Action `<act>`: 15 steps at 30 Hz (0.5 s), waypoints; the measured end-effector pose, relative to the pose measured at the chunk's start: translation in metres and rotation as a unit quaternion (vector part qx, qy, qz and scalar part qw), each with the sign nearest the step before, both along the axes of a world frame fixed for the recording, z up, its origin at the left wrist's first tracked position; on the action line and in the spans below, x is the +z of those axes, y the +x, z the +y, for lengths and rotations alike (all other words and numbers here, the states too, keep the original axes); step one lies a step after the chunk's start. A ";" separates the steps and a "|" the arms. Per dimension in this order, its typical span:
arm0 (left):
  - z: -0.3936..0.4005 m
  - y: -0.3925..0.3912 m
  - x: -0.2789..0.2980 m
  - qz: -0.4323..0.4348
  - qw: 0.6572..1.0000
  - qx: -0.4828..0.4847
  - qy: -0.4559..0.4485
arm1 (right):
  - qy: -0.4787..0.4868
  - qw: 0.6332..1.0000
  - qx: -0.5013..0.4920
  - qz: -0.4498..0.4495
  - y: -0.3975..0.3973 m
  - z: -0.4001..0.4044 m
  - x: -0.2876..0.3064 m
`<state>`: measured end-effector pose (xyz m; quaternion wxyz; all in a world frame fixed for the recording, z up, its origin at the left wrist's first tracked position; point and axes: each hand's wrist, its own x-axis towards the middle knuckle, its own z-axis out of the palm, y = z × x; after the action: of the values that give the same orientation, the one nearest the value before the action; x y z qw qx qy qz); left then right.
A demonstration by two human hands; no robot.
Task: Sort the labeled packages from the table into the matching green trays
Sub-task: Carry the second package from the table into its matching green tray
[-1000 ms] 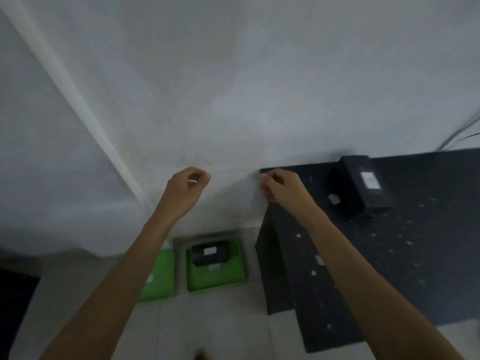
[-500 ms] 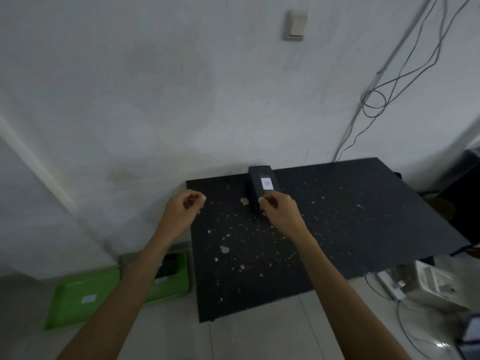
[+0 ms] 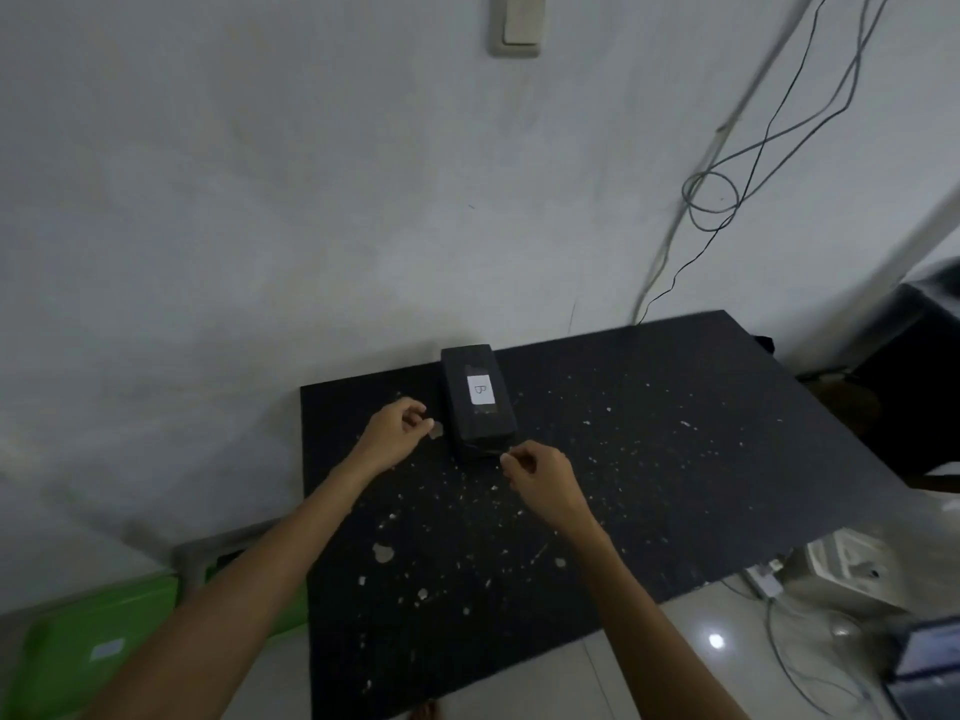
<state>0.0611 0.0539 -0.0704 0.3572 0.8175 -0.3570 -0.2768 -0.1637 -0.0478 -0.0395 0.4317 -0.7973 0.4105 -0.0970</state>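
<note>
Watching the head view, the only one I have. One package (image 3: pixel 479 402) is left on the table (image 3: pixel 675 459), lying between the two hands and slightly ahead of them, near the table's far edge by the wall. Its white label (image 3: pixel 480 390) faces up and looks like a "B", though it's small and turned sideways.

Left hand (image 3: pixel 390 433) is just left of the package, fingers loosely curled, gripping nothing, not touching it as far as I can tell. Right hand (image 3: pixel 540 478) is at the package's near right corner, fingers also half curled and empty; contact is too close to call.

Progress: my read is late stage. No other packages show on the table, so this one probably closes it out. Green trays (image 3: pixel 93 652) sit low on the floor, behind and left of the left forearm. The nearer one carries a pale label I can't read; what's inside the trays is mostly hidden by the arm and table edge.

Materials: the package is a matte black rectangular block, rigid-looking, with crisp edges. The tabletop is flat black, heavily chipped with pale flecks. The trays look like smooth moulded plastic.
</note>
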 end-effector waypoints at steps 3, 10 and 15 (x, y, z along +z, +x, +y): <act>-0.067 0.026 -0.012 -0.029 0.998 -0.022 0.042 | 0.027 0.999 -0.026 0.025 0.015 -0.024 -0.028; -0.183 0.079 -0.039 -0.194 0.970 -0.098 0.112 | 0.107 0.977 -0.184 0.025 0.063 -0.052 -0.087; -0.219 0.096 -0.066 -0.174 0.961 -0.112 0.183 | 0.201 0.947 -0.250 0.032 0.100 -0.061 -0.116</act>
<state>0.1570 -0.1655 -0.1361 0.1004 0.8593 -0.4462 -0.2290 -0.0634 -0.1086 -0.1554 0.5313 -0.5685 0.6214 -0.0914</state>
